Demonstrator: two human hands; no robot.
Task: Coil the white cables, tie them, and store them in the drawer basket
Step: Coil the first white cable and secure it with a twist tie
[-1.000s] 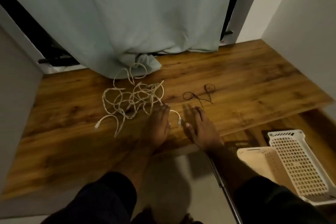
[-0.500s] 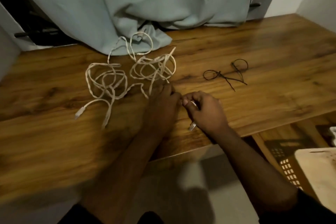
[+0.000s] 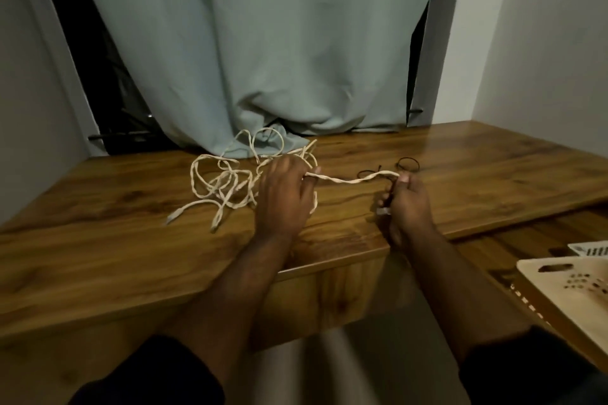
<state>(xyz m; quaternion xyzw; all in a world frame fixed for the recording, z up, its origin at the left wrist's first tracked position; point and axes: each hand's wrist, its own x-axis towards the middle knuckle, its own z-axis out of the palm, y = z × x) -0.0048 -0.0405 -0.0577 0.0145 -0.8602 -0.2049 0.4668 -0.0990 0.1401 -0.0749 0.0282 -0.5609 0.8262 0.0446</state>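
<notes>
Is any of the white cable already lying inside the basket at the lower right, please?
No: the white cable lies tangled on the wooden table, one stretch pulled between both hands, and none shows in the basket.

left hand [image 3: 285, 189] fingers curled, right hand [image 3: 408, 204] fisted, forearms extended

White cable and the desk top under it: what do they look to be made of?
White cable: looks braided or twisted, matte off-white, likely fabric sheath; the stretch between the left hand and right hand shows a ropey twist. Desk top: wood-grain, semi-gloss with soft reflections; solid wood or laminate, cannot tell.
</notes>
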